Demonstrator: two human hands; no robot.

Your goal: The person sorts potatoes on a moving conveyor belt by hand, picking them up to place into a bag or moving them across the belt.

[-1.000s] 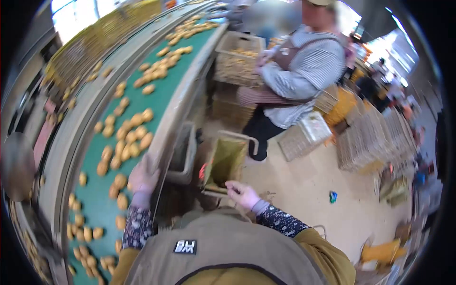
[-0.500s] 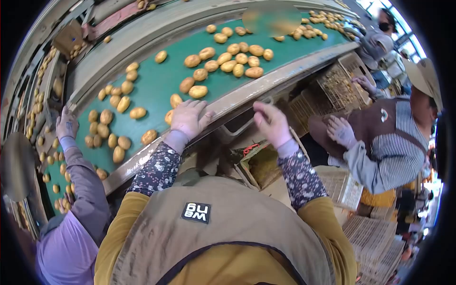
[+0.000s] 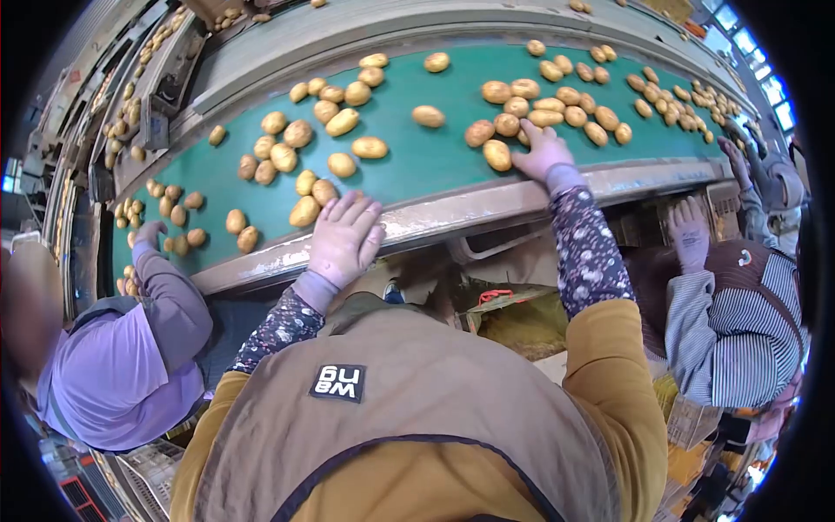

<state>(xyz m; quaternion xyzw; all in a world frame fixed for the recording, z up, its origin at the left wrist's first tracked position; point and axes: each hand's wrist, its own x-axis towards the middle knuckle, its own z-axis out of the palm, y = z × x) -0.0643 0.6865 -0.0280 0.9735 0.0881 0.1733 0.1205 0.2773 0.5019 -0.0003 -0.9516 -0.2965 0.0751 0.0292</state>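
Observation:
A green conveyor belt (image 3: 417, 157) carries many loose potatoes (image 3: 342, 122) in clusters. My left hand (image 3: 345, 237) is over the belt's near metal edge (image 3: 452, 204), its fingers spread beside a few potatoes and nothing visible in its grip. Farther right, my right hand (image 3: 545, 150) reaches over the belt, fingers apart, at the right side of a yellow potato (image 3: 497, 156). Its fingertips are close to the potato cluster; whether they touch is hard to tell.
A co-worker in purple (image 3: 122, 374) leans over the belt at the left. Another in a striped top (image 3: 739, 331) stands at the right, one hand raised. Below the belt edge is a box with a red cord (image 3: 496, 297). Metal rails (image 3: 261, 65) run behind the belt.
My right hand has moved from in front of the belt edge onto the belt beside the potatoes. The view has turned right. The left co-worker's hand is now among potatoes.

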